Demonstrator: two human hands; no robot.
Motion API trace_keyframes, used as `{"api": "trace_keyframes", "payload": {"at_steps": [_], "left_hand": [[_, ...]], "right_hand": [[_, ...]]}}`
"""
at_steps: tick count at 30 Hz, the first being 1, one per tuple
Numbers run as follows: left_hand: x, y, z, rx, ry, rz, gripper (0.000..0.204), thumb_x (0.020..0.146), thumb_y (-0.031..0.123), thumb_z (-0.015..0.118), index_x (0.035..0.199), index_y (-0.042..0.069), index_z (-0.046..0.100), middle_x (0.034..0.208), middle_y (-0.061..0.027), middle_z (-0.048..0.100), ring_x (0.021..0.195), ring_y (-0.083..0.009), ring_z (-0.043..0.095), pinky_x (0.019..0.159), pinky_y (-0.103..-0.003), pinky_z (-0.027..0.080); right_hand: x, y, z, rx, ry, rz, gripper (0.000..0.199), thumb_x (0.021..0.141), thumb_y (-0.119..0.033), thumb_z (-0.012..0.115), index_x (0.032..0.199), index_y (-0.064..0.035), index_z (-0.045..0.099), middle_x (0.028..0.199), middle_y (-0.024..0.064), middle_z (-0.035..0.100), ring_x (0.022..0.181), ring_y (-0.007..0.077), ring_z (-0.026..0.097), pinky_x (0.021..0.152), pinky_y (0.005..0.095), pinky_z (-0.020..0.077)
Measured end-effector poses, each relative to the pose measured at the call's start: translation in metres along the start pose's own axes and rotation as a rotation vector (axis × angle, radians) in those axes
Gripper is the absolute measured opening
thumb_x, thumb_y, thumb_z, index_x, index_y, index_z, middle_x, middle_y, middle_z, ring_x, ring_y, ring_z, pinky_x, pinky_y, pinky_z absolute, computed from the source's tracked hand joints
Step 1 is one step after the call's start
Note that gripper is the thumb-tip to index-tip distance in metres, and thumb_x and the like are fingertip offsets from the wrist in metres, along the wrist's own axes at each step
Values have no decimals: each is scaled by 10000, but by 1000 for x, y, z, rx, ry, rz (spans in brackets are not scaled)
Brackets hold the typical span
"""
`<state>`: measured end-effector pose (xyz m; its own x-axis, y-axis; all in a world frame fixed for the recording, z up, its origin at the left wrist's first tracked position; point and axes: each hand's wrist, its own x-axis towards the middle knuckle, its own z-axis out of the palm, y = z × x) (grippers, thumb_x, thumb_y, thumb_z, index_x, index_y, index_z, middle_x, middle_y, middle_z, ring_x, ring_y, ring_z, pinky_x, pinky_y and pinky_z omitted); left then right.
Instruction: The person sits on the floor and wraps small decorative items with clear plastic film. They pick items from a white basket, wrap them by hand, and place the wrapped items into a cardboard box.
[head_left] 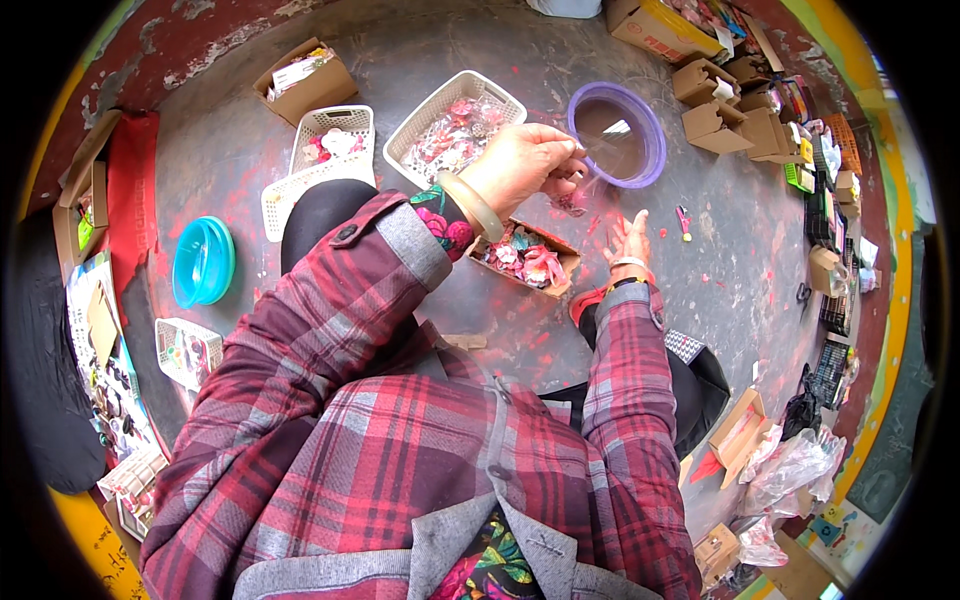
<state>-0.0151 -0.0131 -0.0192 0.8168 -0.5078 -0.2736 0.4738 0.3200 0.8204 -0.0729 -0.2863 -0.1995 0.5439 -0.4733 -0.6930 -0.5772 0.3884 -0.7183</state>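
My left hand (525, 165) is raised with thumb and fingers pinched on a small clear plastic bag (570, 205) that has something dark pink inside. The bag hangs below my fingers, beside the purple basin (654, 150). Lower and to the right, my right hand (630, 243) is held palm up with its fingers apart and nothing in it. Between my forearms on the floor sits an open cardboard box (555, 288) of pink, red and blue-green fabric flowers (535, 262). Behind my left hand stands a white plastic basket (405, 140) with many bagged pink pieces.
Left of it are a smaller white basket (365, 125) with pink and white pieces and a cardboard box (325, 88). Turquoise basins (203, 262) stand farther left. A small pink and green tool (684, 222) lies on the floor. Cardboard boxes (715, 128) line the right wall.
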Motion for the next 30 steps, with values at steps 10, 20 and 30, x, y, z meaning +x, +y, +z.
{"api": "trace_keyframes", "payload": {"at_steps": [10, 20, 30], "left_hand": [[0, 0, -2, 11, -15, -5, 227, 904, 147, 501, 1004, -39, 585, 931, -92, 593, 824, -140, 576, 719, -250, 512], [1, -1, -7, -6, -43, -4, 225, 901, 144, 501, 1001, -42, 578, 929, -99, 592, 829, -150, 576, 723, -257, 508], [8, -4, 6, 10, -39, 33, 227, 899, 142, 500, 1010, -44, 568, 909, -102, 593, 812, -157, 587, 710, -264, 512]], "right_hand": [[-4, 2, -7, -62, 282, -25, 477, 738, -496, 614, 986, -89, 641, 1153, 29, 520, 1014, 180, 429, 799, 415, 362], [-10, 1, -17, -79, 206, 138, 882, 653, -565, 688, 1331, -118, 345, 1414, 119, 239, 1293, 374, 186, 975, 571, 213], [-83, -86, -55, -70, -382, -67, 822, 803, -651, 439, 1245, 42, 425, 1268, 209, 454, 1194, 312, 423, 991, 437, 313]]}}
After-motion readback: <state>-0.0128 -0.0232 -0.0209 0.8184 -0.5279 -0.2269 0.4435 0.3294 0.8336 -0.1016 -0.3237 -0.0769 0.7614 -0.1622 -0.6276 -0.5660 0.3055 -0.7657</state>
